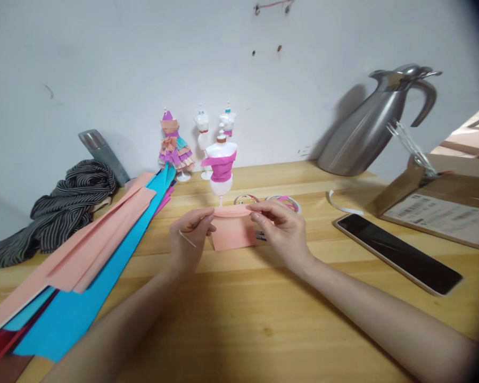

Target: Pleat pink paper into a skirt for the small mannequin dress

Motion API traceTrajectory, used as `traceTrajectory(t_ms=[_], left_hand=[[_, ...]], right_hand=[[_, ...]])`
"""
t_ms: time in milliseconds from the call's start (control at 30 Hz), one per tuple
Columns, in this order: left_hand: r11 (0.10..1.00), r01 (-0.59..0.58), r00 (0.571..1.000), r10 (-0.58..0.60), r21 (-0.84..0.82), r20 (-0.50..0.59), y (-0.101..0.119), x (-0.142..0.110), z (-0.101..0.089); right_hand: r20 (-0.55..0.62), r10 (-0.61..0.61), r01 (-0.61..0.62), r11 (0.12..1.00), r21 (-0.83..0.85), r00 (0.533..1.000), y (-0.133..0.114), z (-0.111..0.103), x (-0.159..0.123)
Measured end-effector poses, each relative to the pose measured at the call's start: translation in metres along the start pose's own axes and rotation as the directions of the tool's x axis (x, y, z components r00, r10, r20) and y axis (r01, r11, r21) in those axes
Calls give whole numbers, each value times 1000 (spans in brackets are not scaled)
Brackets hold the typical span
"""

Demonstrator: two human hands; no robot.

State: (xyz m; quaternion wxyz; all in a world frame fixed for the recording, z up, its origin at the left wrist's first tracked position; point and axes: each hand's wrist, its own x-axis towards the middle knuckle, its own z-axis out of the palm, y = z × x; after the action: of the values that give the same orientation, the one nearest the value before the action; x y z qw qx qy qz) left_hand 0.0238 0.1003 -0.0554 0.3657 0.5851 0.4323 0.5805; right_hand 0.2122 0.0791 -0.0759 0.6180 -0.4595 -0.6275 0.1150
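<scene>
A piece of peach crepe paper [234,234] is stretched between my two hands, its upper edge folded over. My left hand [188,236] pinches the top left corner, and a thin pale stick pokes out from beneath its fingers. At the top right corner, my right hand [283,229] grips the same paper between thumb and forefinger. Just behind the paper stands a small white mannequin [220,186] with a magenta paper band [222,166] around its chest. Partly hidden behind my right hand are scissors, of which the blade tips [260,235] show.
Long peach and blue paper sheets [115,276] lie at left beside a striped cloth [72,197] and a flask [99,151]. A mannequin in a ruffled paper dress [173,146] stands by the wall. At right are a phone [399,252], a cardboard box [443,197] and a steel jug [363,127].
</scene>
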Motion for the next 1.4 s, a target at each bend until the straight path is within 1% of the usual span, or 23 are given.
traceTrajectory(t_ms=[200,433,533,633,767,900,1100,1267,1400], left_hand=[[999,1,1000,-1,44,-4,-4,0,-1],[998,34,999,-34,51,-5,-5,1,0],[998,52,999,-52,40,-1,-5,1,0],[996,84,996,-85,16,5,-5,1,0],[986,156,988,-156,-55,10,-4,0,1],[975,186,982,-186,-123,6,-1,0,3],[980,165,986,-165,-115,15,-1,0,2],[984,150,989,-148,-94,28,-3,-1,1],[987,137,991,-136,-87,19,-1,-1,1]], right_hand=[[8,-77,77,991,-105,997,3,0,0],[31,-78,82,988,-133,996,1,-2,2],[32,-36,40,990,-137,999,1,-1,1],[32,39,-35,992,-119,999,2,0,0],[28,165,-164,986,-41,986,5,2,-1],[17,266,-266,963,42,964,5,4,-1],[2,297,-295,948,120,955,2,5,0],[-8,301,-298,946,127,954,0,3,-1],[-14,287,-283,950,135,958,-1,4,-1]])
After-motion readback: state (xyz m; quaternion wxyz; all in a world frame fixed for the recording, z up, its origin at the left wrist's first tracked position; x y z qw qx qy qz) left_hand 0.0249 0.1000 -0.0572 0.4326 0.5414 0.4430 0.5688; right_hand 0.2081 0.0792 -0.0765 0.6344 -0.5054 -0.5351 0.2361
